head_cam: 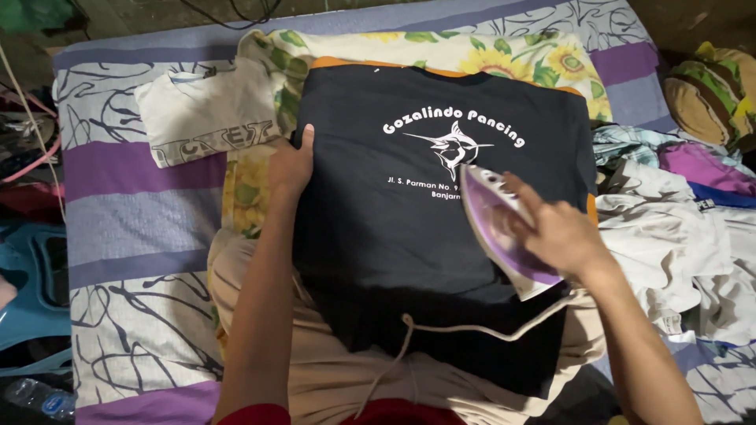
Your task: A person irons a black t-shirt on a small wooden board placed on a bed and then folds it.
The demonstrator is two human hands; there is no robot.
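Note:
A black T-shirt [378,236] with a white fish print lies spread flat over a sunflower-patterned cloth [441,51] on a bed. My left hand [293,161] presses flat on the shirt's left edge, fingers apart. My right hand [555,228] grips the handle of a purple and white clothes iron [494,216], which rests sole-down on the shirt's right half, tip pointing away from me. The iron's pale cord [465,330] runs back across the shirt's lower part towards me.
A folded cream T-shirt [209,114] lies at the left on the purple, grey and white bedsheet [134,236]. A heap of crumpled clothes [677,228] sits at the right. A plastic bottle [39,397] and a blue object [27,291] lie beside the bed.

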